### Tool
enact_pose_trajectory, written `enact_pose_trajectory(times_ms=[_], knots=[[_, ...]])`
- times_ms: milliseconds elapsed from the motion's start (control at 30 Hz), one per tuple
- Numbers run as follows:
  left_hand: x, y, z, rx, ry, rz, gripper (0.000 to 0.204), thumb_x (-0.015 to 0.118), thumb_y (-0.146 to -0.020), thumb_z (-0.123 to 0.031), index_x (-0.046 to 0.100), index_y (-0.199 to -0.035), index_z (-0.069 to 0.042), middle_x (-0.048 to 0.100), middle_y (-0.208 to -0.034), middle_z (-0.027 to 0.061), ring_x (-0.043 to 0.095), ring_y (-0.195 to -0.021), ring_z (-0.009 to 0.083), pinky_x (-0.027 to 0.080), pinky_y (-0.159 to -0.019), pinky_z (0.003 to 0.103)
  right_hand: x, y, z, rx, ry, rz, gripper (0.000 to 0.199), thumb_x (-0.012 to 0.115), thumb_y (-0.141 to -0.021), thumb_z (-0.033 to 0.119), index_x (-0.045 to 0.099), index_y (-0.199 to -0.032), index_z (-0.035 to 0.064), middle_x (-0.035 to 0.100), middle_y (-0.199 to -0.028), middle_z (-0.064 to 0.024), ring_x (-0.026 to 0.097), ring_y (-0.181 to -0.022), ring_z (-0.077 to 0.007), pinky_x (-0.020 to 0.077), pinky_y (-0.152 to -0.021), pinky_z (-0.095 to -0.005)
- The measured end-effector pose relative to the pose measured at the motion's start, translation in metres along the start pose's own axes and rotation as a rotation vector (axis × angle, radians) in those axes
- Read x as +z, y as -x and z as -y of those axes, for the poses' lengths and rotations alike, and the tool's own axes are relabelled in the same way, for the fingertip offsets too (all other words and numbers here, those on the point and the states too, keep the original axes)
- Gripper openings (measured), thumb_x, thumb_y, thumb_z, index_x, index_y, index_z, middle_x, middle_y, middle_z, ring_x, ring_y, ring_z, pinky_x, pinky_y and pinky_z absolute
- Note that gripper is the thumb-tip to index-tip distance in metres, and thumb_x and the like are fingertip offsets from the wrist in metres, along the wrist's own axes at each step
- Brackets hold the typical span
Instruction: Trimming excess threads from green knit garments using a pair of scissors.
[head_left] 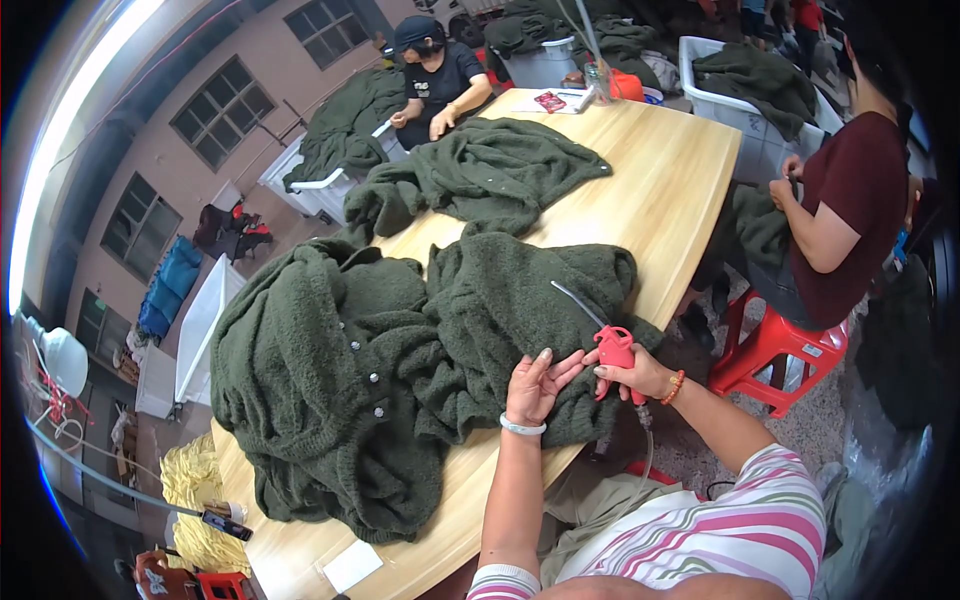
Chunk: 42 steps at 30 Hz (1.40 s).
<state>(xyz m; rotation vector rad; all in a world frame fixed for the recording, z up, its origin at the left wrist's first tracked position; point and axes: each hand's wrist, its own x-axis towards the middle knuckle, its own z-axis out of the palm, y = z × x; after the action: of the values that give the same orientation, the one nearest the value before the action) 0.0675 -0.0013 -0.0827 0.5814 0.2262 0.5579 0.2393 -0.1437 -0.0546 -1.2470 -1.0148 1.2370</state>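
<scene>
My right hand [645, 378] is wrapped around a red air blow gun [615, 347], its thin bent metal nozzle pointing up and left over dark green knitwear. A hose runs down from the gun's grip toward my lap. Beside it, my left hand [538, 388] is palm up with fingers stretched out, their tips close to the gun. Beneath both hands lies a dark green knitted garment [510, 300], bunched on the table edge. Left of it is a larger heap of the same knit, a cardigan [310, 370] with pale round buttons down its front.
The wooden table [660, 190] also bears another green garment [500, 170] and a white paper [352, 567]. A person in black [445, 85] sits across; another in maroon [850, 190] sits right on a red stool [780, 350]. White bins [705, 60] of knitwear stand behind.
</scene>
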Motion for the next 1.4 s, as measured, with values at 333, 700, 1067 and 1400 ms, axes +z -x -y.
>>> enact_pose_trajectory(times_ms=[333, 700, 1067, 1400], knots=[[-0.012, 0.004, -0.007, 0.097, -0.102, 0.039, 0.028, 0.05, -0.093, -0.009, 0.049, -0.066, -0.006, 0.064, -0.103, 0.018, 0.048, -0.111, 0.0557, 0.041, -0.1, 0.057, 0.008, -0.019, -0.016, -0.025, -0.032, 0.037, 0.025, 0.06, -0.089, 0.025, 0.06, -0.104, 0.005, 0.066, -0.072, -0.0045, 0.061, -0.057, -0.0099, 0.0473, -0.044, -0.0225], [-0.007, -0.003, -0.003, 0.047, -0.129, 0.02, 0.018, 0.049, -0.095, -0.012, 0.056, -0.094, 0.005, 0.054, -0.114, 0.0334, 0.048, -0.114, 0.0507, 0.045, -0.1, 0.05, 0.003, -0.01, -0.014, -0.089, -0.032, 0.001, 0.03, 0.06, -0.087, 0.024, 0.057, -0.109, 0.0042, 0.064, -0.069, -0.0061, 0.062, -0.058, -0.0123, 0.0464, -0.041, -0.0243], [-0.015, -0.005, -0.005, 0.042, -0.158, -0.011, 0.024, 0.049, -0.096, -0.015, 0.053, -0.099, 0.009, 0.051, -0.117, 0.0329, 0.048, -0.116, 0.047, 0.044, -0.101, 0.048, 0.003, -0.016, -0.019, -0.125, -0.051, 0.012, 0.031, 0.06, -0.085, 0.024, 0.056, -0.107, 0.0027, 0.065, -0.07, -0.007, 0.062, -0.056, -0.0135, 0.0477, -0.041, -0.0255], [-0.011, -0.003, -0.004, 0.049, -0.173, -0.022, 0.026, 0.047, -0.096, -0.016, 0.052, -0.101, 0.009, 0.052, -0.116, 0.0363, 0.051, -0.113, 0.0472, 0.046, -0.099, 0.048, 0.004, -0.018, -0.023, -0.132, -0.063, 0.018, 0.03, 0.06, -0.086, 0.024, 0.057, -0.108, 0.0037, 0.065, -0.069, -0.0065, 0.062, -0.057, -0.0135, 0.0481, -0.041, -0.0255]])
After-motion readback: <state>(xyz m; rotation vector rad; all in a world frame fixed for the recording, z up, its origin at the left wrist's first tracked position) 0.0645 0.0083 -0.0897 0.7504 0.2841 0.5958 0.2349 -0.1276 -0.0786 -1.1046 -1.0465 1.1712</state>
